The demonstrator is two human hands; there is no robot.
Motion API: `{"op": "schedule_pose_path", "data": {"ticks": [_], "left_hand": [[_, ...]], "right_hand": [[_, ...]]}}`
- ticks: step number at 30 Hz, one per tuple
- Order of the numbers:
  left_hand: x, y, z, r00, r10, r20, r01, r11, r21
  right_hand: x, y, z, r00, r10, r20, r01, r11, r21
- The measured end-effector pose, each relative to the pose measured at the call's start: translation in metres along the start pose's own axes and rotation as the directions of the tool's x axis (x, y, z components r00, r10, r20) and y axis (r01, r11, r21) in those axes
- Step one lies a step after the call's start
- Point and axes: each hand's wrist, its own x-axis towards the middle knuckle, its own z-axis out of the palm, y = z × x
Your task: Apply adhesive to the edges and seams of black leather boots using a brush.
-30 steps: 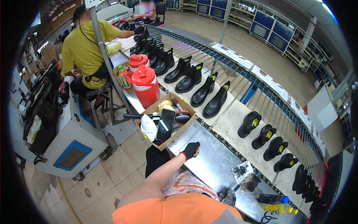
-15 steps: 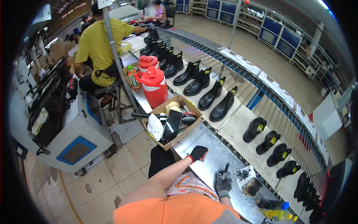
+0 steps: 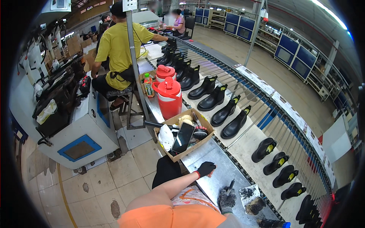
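Observation:
My left hand (image 3: 206,169), in a black glove with a red cuff, rests low over the metal tabletop (image 3: 218,155). Its fingers are loosely bent, and nothing shows in them. To the right, my right hand (image 3: 227,199) wears a grey, stained knit glove and is closed round a slim black pen-shaped tool (image 3: 230,185) that points upward. Beside that hand lies a white sheet with black smears (image 3: 248,192), and on it a dark, stained wad (image 3: 255,206). A dark bottle with a blue cap (image 3: 272,223) lies near the lower edge.
A cardboard box (image 3: 207,141) holds a phone (image 3: 183,137), a brush (image 3: 200,133) and rags. Behind it stand red-and-white jugs (image 3: 169,98) and a green-capped bottle (image 3: 148,85). Black boots (image 3: 235,123) line the roller conveyor (image 3: 281,117). A person in yellow (image 3: 121,49) sits further along.
My view has swung left and up, so the scene sits lower and further right. Both hands keep nearly the same places on the tabletop; the boots stand as before.

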Motion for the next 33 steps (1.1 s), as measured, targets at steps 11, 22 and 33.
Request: {"op": "schedule_pose_path", "data": {"ticks": [11, 22, 33], "left_hand": [[-0.002, 0.002, 0.0, 0.999, 0.038, 0.003, -0.038, 0.999, 0.036], [0.0, -0.005, 0.003, 0.992, 0.127, -0.027, -0.126, 0.991, 0.048], [-0.007, -0.001, 0.005, 0.981, 0.183, -0.068, -0.175, 0.979, 0.106]], "right_hand": [[0.006, 0.016, 0.008, 0.999, 0.021, 0.042, -0.023, 0.999, 0.04], [0.005, 0.006, 0.004, 0.999, 0.028, 0.034, -0.029, 0.999, 0.032], [0.008, 0.017, 0.011, 0.997, -0.07, -0.026, 0.07, 0.998, 0.008]]}}
